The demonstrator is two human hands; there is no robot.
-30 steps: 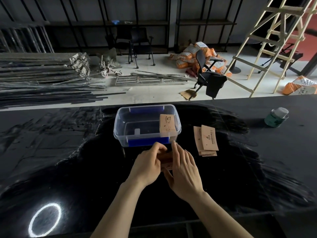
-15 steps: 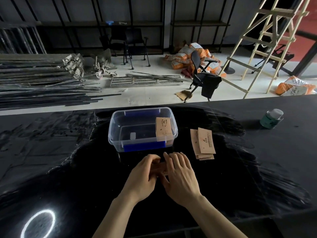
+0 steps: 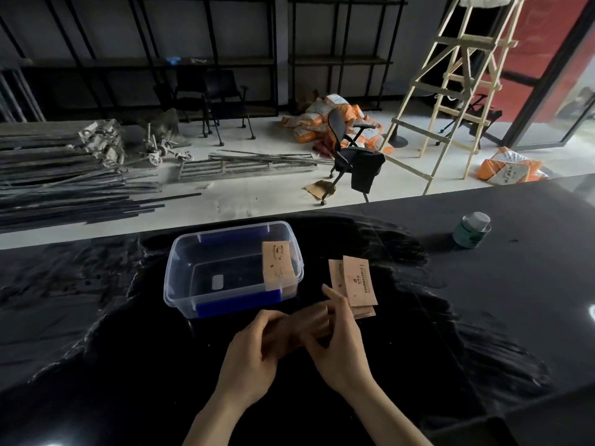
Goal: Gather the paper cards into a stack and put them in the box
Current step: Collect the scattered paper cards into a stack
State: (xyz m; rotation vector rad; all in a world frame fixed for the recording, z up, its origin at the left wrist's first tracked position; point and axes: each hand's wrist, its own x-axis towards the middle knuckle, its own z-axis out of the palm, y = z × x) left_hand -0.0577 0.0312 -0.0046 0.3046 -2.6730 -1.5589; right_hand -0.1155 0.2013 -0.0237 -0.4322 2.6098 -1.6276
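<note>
A clear plastic box (image 3: pixel 180 268) with blue clips stands on the black table. One brown paper card (image 3: pixel 277 263) leans against its right inner wall. A small pile of brown cards (image 3: pixel 355 283) lies on the table to the right of the box. In front of the box my left hand (image 3: pixel 254 352) and my right hand (image 3: pixel 338 339) are together around a few brown cards (image 3: pixel 310 321), which are blurred and mostly hidden by my fingers. My right fingertips almost touch the lower left edge of the pile.
A green jar with a pale lid (image 3: pixel 471 230) stands at the table's far right. The table's far edge (image 3: pixel 386 204) runs just behind the box. Beyond it on the floor are metal bars, an office chair (image 3: pixel 354 156) and a wooden ladder (image 3: pixel 450 91).
Both hands, with the cards between them, have shifted slightly right, toward the pile. The head view has tilted, so the box sits lower in frame.
</note>
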